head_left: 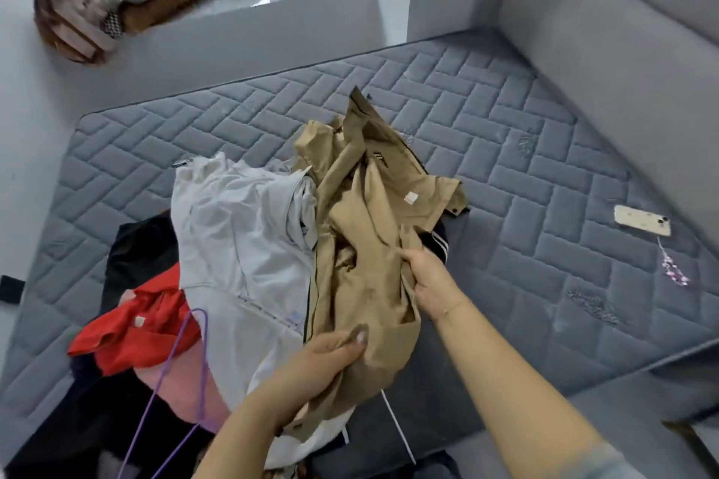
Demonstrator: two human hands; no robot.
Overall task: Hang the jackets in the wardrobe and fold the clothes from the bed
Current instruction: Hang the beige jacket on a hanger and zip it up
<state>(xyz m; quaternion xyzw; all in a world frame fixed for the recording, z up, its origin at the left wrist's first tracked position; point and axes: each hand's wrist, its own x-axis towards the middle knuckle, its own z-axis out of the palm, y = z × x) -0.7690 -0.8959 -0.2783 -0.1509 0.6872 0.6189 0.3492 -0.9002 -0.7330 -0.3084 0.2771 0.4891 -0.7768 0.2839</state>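
Grey mattress (505,152), tan jacket (365,229) lengthwise, both hands gripping

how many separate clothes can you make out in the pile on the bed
4 at least: tan cotton jacket gripped by both hands, pale grey hooded top beside it, red garment lower left, black garment underneath. More may be buried.

One tan jacket (362,245), one white jacket (241,245), one red garment (148,327), one phone (642,220).

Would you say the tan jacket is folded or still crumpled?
Crumpled: the tan jacket lies bunched on the pile, gripped by both hands.
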